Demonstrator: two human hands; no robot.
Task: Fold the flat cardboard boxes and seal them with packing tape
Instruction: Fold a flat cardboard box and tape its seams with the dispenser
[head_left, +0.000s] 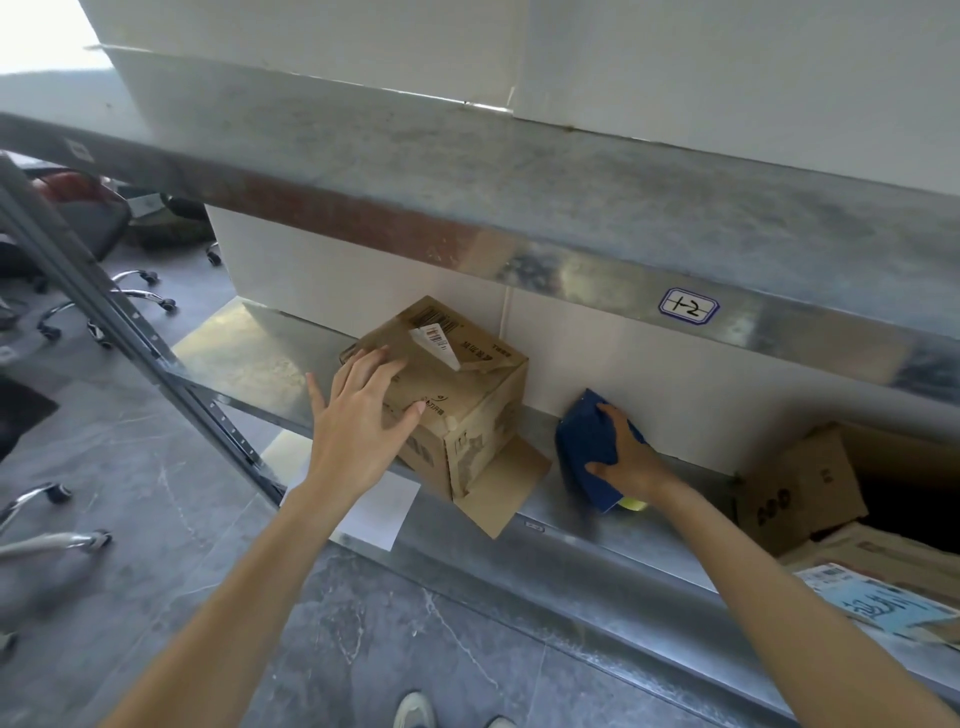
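Note:
A small brown cardboard box (467, 395) stands folded on the lower metal shelf (571, 525), its top flaps closed and a barcode label peeling up. One bottom flap sticks out flat toward the shelf's front edge. My left hand (358, 421) lies on the box's near top corner with fingers spread and straight. To the right, my right hand (626, 457) grips a blue tape dispenser (587, 447) that rests on the shelf; a bit of yellow shows under it.
An upper metal shelf (519, 218) with a "1-2" label (688, 307) overhangs the work spot. An open brown carton (810, 488) and flat cardboard with a blue label (878, 603) lie at the right. Office chair bases (130, 301) stand on the grey floor at the left.

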